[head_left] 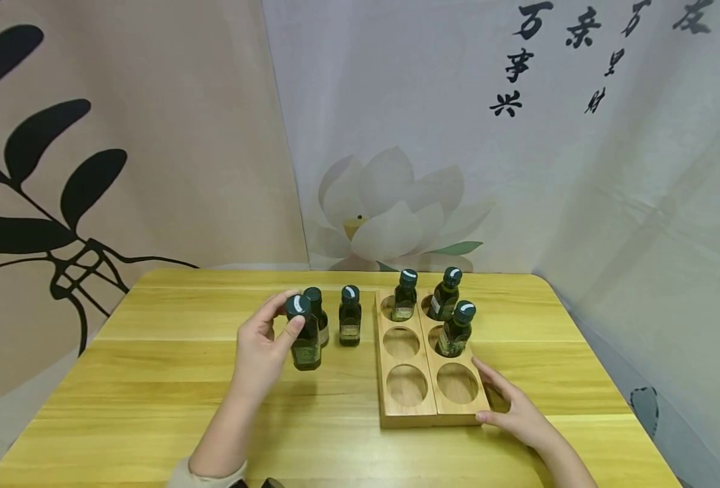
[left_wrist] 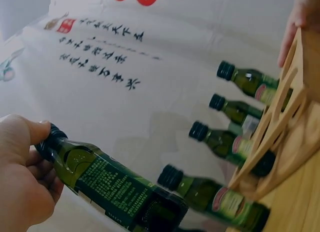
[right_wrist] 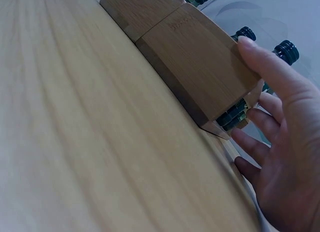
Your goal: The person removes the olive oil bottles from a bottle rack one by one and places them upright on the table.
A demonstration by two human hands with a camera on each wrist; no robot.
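At the far left, dark leaves (head_left: 49,129) printed on the hanging cloth (head_left: 213,135) were cut off by the edge of the head view. Lower down, most of a pale sleeve (head_left: 204,476) was lost past the bottom edge, and a small dark object (head_left: 271,483) beside it could not be made out.

The left grip (head_left: 262,344) was closed around the cap and neck of a green bottle (head_left: 307,351) over the bench (head_left: 171,352). The small print on its label was too fine to be read. A second bottle (head_left: 323,325), just behind it, was partly hidden. A third bottle (head_left: 350,320) was stood upright farther right, apart from the wooden rack (head_left: 410,419).

The rack was made up of two rows of three holes. A fourth bottle (head_left: 405,298) was set in the far left hole, a fifth bottle (head_left: 444,297) in the far right one and a sixth bottle (head_left: 454,332) in the middle right one; their bases were hidden.

The right grip (head_left: 515,410) was loosely spread at the rack's near right corner, the thumb placed at the front and the fingers along the side; its forearm was cut off below. In the right wrist view, the holes were hidden by the front wall.
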